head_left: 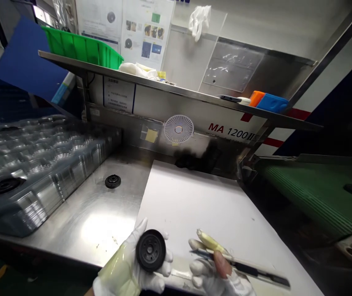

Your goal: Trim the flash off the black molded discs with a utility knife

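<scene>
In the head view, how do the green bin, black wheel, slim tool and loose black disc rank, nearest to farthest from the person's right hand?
From the right hand:
1. Slim tool: in that hand.
2. Black wheel: leftward, in the left hand.
3. Loose black disc: farther left, on the metal table.
4. Green bin: upper left, on the shelf.

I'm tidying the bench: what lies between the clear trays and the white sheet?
In the head view, a black round part on the metal benchtop, plus small scraps nearer the front.

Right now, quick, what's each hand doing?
Left hand: holding a round black part.
Right hand: closed around a slim tool.
</scene>
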Demonstrator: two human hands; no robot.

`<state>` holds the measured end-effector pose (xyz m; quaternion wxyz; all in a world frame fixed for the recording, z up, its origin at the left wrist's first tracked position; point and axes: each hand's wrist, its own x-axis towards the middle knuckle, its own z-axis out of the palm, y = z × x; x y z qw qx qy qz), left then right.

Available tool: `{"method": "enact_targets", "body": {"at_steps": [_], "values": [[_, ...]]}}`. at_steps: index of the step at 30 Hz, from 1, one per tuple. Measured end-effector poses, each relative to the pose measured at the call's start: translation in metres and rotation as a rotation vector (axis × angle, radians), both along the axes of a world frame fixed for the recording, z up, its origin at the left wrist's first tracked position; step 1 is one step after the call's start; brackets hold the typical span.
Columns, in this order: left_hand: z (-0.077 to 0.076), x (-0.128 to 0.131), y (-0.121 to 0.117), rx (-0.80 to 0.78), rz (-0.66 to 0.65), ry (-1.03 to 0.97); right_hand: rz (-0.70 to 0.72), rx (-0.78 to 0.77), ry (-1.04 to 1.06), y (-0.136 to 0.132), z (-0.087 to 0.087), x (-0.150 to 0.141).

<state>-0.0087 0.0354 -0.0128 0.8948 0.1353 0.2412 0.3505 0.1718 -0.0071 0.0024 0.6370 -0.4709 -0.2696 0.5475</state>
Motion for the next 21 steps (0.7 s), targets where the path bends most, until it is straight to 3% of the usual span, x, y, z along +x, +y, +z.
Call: {"method": "enact_targets", "body": {"at_steps": [5,10,16,21], "values": [[-0.002,-0.003,-0.006,0.058,-0.038,-0.057,0.053,-0.104,-0.129,0.004,-0.019,-0.011],[-0.013,0.001,0.001,-0.030,0.026,0.058,-0.062,-0.112,-0.128,0.000,-0.030,-0.015],[-0.005,-0.002,-0.002,-0.052,0.024,-0.081,-0.012,-0.128,-0.156,-0.003,-0.029,-0.021],[-0.013,-0.003,0.003,-0.046,-0.001,-0.046,0.013,-0.069,-0.309,-0.009,-0.017,-0.019]]}}
